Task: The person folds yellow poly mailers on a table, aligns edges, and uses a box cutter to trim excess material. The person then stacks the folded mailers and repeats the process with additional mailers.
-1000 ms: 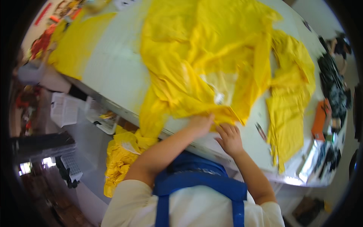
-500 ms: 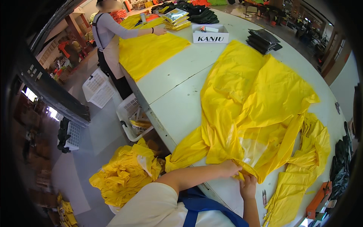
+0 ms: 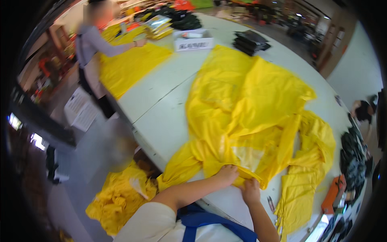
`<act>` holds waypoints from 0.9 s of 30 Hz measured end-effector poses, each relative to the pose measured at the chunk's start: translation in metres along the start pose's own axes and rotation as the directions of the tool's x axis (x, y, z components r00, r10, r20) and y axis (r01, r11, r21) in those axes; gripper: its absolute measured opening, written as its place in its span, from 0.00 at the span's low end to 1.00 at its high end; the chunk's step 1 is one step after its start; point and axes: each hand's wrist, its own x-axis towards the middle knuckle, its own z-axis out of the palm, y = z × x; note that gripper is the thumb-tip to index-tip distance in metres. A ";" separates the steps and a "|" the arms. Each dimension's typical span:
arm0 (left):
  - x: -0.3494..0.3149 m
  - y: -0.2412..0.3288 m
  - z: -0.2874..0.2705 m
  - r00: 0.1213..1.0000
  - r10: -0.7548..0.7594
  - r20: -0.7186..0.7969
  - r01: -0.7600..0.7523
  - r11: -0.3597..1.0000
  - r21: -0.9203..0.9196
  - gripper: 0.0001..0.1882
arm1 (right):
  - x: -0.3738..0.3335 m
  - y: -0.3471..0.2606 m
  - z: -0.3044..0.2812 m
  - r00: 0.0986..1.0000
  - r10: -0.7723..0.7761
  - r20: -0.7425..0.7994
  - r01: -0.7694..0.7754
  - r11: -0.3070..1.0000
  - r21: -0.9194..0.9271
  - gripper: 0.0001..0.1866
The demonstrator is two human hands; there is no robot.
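Observation:
A large yellow jacket (image 3: 258, 97) of thin, slightly shiny cloth lies spread and creased on the pale table (image 3: 157, 117), one sleeve reaching toward the near left edge. My left hand (image 3: 228, 174) is closed on the near edge of this jacket, beside a whitish patch inside it. Just to the right, my right hand (image 3: 250, 190) pinches the same edge, its fingertips partly hidden by cloth. Folded yellow pieces (image 3: 302, 185) lie to the right of the jacket. Small thread snips (image 3: 271, 204) rest on the table between my right forearm and those pieces.
A heap of yellow cloth (image 3: 121, 197) sits below the table's left edge. Across the table a person (image 3: 90, 52) reaches over another yellow sheet (image 3: 133, 66). Farther back are a white box (image 3: 193, 43) and black packets (image 3: 250, 42). An orange object (image 3: 333, 194) and dark garments (image 3: 352, 161) lie right.
The whole view has shifted, so the table and its things sit farther left and look blurred. Both hands keep hold of the jacket's edge, a little farther apart.

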 end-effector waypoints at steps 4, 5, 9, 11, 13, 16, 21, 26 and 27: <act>0.006 0.002 -0.013 0.999 -0.022 0.035 0.024 0.999 -0.036 0.11 | 0.008 0.014 0.001 0.995 -0.094 0.044 0.098 0.990 -0.100 0.19; 0.004 0.008 -0.025 0.998 -0.044 0.038 0.046 0.996 -0.077 0.11 | 0.010 0.022 0.001 0.994 -0.083 0.065 0.090 0.989 -0.119 0.18; -0.006 0.001 -0.017 0.987 0.063 -0.146 -0.061 0.998 0.017 0.10 | 0.014 0.033 0.008 0.992 0.021 0.125 -0.006 0.993 -0.115 0.18; -0.003 0.000 -0.016 0.988 0.091 -0.124 -0.077 0.990 0.115 0.11 | 0.016 0.030 0.007 0.982 0.075 0.175 -0.052 0.990 -0.130 0.18; -0.001 -0.006 -0.015 0.991 0.119 -0.054 -0.109 0.981 0.158 0.11 | 0.019 0.022 0.000 0.958 0.101 0.267 -0.051 0.981 -0.190 0.19; 0.003 -0.021 -0.012 0.985 0.146 0.093 -0.155 0.983 0.100 0.11 | 0.009 0.012 -0.019 0.997 -0.038 0.066 0.049 0.985 -0.167 0.19; -0.007 -0.014 -0.046 0.969 0.144 0.199 -0.157 0.986 0.050 0.12 | -0.009 0.011 -0.022 0.989 -0.120 0.091 0.132 0.983 -0.129 0.21; -0.020 -0.012 -0.049 0.872 0.144 0.468 -0.203 0.976 0.078 0.13 | -0.021 -0.003 -0.006 0.930 0.078 0.358 -0.075 0.997 -0.023 0.16; -0.023 -0.010 -0.040 0.856 0.110 0.506 -0.207 0.968 0.140 0.14 | -0.019 -0.006 0.000 0.935 0.055 0.351 -0.042 0.998 -0.044 0.15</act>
